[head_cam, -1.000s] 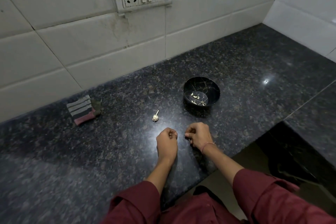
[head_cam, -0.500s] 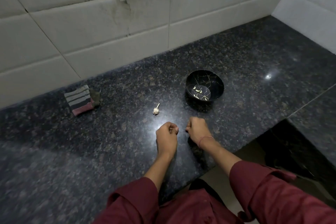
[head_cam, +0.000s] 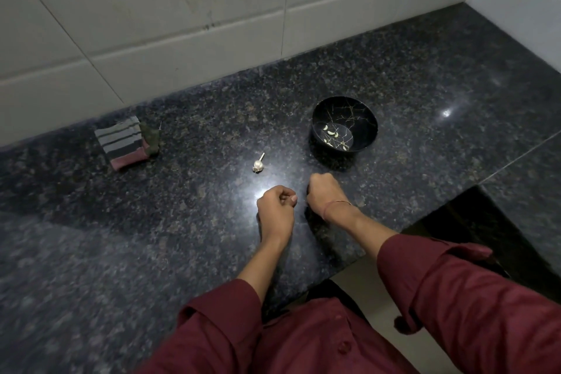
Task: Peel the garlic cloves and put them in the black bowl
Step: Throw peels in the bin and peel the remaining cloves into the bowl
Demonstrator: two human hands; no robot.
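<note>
Curled tight, left hand [head_cam: 274, 209] and right hand [head_cam: 324, 194] are still kept near the countertop's [head_cam: 425, 85] front edge, contents not discernible, and nothing is added to the peeled cloves [head_cam: 332, 133] in the black bowl [head_cam: 344, 98], so peeling is judged unfinished.

We are in a kitchen: a dark granite bench [head_cam: 425, 76] carries the black bowl [head_cam: 362, 114] of garlic cloves [head_cam: 331, 133], white wall tiles [head_cam: 151, 9] behind it, a folded cloth [head_cam: 124, 142] to its left.

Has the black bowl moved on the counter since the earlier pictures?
No. The black bowl sits as before, right of and beyond the garlic bulb, with the striped cloth further left; only the view has shifted.
</note>
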